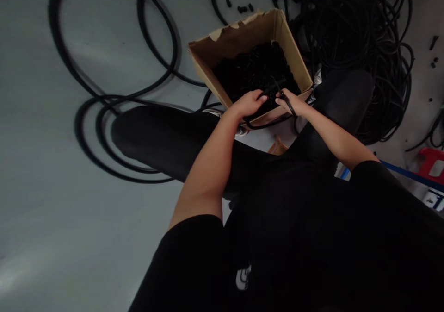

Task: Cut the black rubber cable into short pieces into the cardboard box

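Observation:
A cardboard box (294,48) with torn upper flaps stands between my legs, holding many short black pieces (256,64). Over its near edge, my left hand (250,103) is closed around a black hose (265,126), whose end points into the box. Just to the right, my right hand (291,102) grips a dark tool with a looped handle (288,103), its thin tip reaching over the black pieces. The two hands are a small gap apart.
Loops of black hose (175,48) lie on the grey floor (69,238) at left. A tangled hose pile (378,85) is at upper right. Small black pieces (243,9) lie beyond the box. A red object (430,164) sits at the right edge.

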{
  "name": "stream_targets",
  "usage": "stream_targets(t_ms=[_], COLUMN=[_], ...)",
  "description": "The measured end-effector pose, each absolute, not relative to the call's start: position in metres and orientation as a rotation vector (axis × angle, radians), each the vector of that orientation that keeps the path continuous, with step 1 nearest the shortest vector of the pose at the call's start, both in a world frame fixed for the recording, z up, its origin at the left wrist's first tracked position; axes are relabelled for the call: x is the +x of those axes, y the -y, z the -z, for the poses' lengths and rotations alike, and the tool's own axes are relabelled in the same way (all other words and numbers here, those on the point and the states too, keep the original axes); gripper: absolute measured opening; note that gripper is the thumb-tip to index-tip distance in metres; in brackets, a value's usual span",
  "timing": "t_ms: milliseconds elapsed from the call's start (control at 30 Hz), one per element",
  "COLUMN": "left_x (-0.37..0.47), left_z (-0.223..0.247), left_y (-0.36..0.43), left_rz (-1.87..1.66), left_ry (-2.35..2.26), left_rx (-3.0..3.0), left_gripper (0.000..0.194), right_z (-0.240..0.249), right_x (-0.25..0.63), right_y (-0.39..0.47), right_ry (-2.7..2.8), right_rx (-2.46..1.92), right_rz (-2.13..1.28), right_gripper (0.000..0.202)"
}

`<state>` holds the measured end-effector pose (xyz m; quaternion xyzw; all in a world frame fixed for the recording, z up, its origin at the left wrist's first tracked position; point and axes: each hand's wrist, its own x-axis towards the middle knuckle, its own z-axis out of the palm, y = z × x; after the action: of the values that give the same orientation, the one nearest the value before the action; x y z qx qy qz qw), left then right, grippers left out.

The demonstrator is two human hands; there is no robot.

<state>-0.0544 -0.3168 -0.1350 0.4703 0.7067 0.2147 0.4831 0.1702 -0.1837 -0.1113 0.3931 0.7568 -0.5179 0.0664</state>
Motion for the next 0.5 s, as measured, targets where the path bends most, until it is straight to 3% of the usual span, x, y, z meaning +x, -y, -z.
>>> stream_targets(t_ms=[300, 500], left_x=[-0.055, -0.056], left_z=[0.134, 0.142], left_y=[0.319, 0.319], left_rz=[-0.647, -0.608], left_ry=[-1.638, -1.663], left_rx=[1.226, 1.204], left_gripper=[0.050, 0.053], right_z=[0.109, 0.097], right_x=[0.166, 0.163], right_y=[0.181, 0.186], right_ry=[-2.256, -2.170], right_rx=[1.209, 1.330], right_rz=[1.647, 1.695], right_gripper=[0.074, 0.064])
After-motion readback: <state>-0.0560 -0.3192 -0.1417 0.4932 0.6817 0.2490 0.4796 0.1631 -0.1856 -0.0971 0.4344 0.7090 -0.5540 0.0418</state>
